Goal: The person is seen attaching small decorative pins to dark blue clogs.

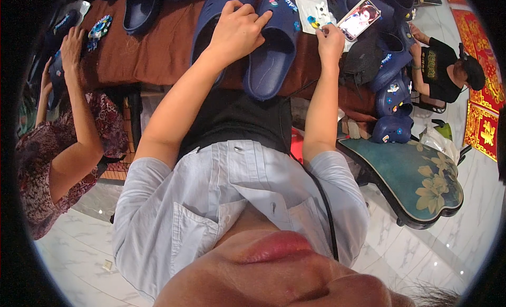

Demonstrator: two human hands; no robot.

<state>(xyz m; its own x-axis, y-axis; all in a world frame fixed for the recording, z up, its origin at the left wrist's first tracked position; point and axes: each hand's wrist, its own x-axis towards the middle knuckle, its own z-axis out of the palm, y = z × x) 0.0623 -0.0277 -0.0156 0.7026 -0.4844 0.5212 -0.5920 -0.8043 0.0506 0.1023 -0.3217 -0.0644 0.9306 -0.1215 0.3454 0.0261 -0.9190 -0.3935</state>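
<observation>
A pair of navy clogs lies before me on a brown cloth, one clog (pixel 271 69) to the right and the other clog (pixel 203 35) partly behind my forearm. My left hand (pixel 237 35) is closed over the right clog's upper, a fingertip near its holes; the thumb is partly hidden. Colourful shoe charms sit on the upper. To the right, my right hand (pixel 331 42) pinches at the lower edge of a white packet (pixel 312 10). Small blue, yellow and black pieces lie on that packet. What the pinched fingertips hold is too small to make out.
A phone with a lit screen (pixel 359 19) and a black mesh bag (pixel 362 60) lie right of my hand. Decorated clogs (pixel 394 96) line the brown cloth (pixel 168 59). A co-worker (pixel 68 127) handles a clog at left; another person (pixel 445 69) sits right, beyond a teal stool (pixel 406 175).
</observation>
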